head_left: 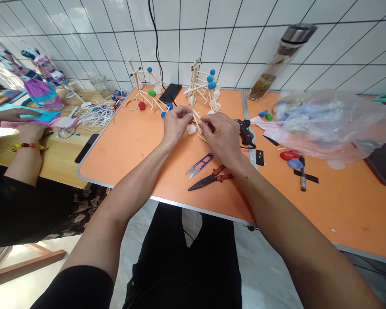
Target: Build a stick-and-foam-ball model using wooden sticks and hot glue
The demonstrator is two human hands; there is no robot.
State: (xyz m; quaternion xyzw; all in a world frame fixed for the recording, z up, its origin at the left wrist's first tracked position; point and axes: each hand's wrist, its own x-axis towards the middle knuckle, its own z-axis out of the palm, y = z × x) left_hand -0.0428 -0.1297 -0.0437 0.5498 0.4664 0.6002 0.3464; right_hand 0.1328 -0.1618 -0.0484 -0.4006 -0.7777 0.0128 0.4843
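My left hand [178,124] and my right hand [220,136] meet above the orange table [138,146], both pinching thin wooden sticks [196,122]. These sticks belong to a small stick frame, and my fingers hide the joint between them. A white ball [191,129] sits just below my left fingers. Behind my hands stands a similar frame with blue balls [201,81]. Further left, another stick model [146,88] carries blue, green and red balls.
Purple thread snips [198,165] and red-handled pliers [210,179] lie below my hands. A black glue gun [244,132] lies to the right, beside a clear plastic bag [331,124]. At the left, a co-worker's hands [16,124] rest on coloured paper on a wooden table [61,161].
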